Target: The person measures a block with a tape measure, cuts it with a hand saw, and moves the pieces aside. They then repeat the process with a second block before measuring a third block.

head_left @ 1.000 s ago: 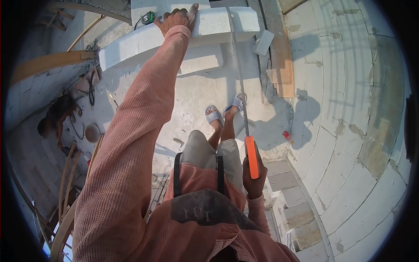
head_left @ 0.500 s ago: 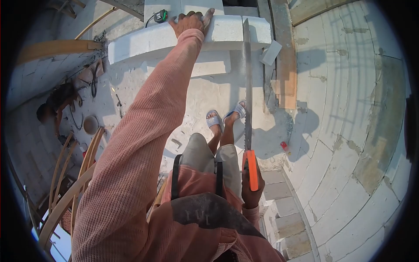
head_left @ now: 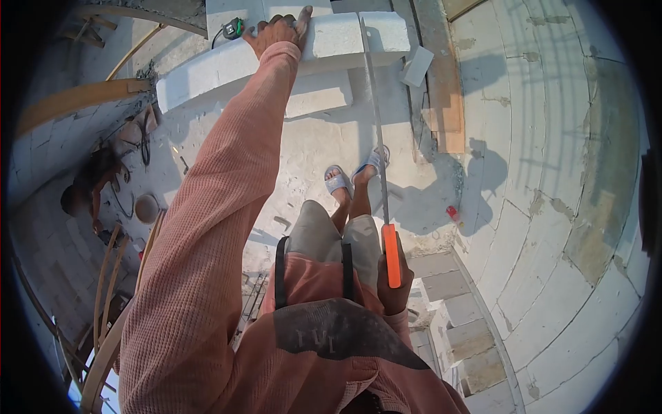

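Observation:
My left hand [head_left: 277, 34] lies spread on top of a long white block [head_left: 331, 38], its fingers apart. My right hand [head_left: 395, 281] is wrapped round the orange handle of a hand saw [head_left: 392, 255]. The saw's long blade points away from me, and its far end sits at a cut near the block's right end. A green and black tape measure [head_left: 233, 29] rests just left of my left hand. Under the long block a smaller white block [head_left: 321, 95] shows.
A person [head_left: 93, 183] is at the left beside a bucket [head_left: 146, 208]. A block wall [head_left: 538, 172] rises on the right. Curved wooden strips [head_left: 110, 290] stand at lower left. A small white offcut [head_left: 417, 67] leans by a wooden board [head_left: 447, 103].
The saw has tilted, and its handle now sits a little higher and nearer the block. The whole view has shifted slightly. My left hand stays on the block.

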{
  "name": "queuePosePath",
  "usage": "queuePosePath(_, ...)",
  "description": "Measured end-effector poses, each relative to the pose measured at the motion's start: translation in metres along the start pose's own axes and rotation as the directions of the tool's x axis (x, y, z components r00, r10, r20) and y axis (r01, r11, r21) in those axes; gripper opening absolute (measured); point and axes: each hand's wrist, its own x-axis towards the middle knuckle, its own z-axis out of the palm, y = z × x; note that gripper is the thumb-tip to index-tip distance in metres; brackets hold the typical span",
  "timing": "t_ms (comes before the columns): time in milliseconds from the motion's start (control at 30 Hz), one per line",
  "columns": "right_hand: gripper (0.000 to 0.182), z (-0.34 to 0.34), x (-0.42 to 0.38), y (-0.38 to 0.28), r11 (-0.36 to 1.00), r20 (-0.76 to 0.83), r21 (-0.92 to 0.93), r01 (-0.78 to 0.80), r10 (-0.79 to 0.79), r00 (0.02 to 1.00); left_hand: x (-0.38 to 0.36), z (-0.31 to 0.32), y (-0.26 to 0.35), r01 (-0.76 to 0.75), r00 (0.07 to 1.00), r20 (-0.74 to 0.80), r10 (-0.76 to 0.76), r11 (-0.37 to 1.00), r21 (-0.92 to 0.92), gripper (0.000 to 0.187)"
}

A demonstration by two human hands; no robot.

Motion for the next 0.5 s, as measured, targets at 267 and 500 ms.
queuePosePath(267, 0.047, 0.031, 0.179, -0.020, 0.976, -0.022, 0.148, 0.161, -0.159, 0.987, 0.002, 0.009, -0.004, -0.033, 0.998, -0.058, 0.032, 0.999, -0.016, 0.065)
queuePosePath(500, 0.045, 0.015, 0.128, -0.077, 0.975, -0.182, 0.031, 0.221, -0.212, 0.960, -0.005, 0.004, -0.001, -0.015, 0.999, -0.032, 0.013, 0.998, -0.059, 0.067)
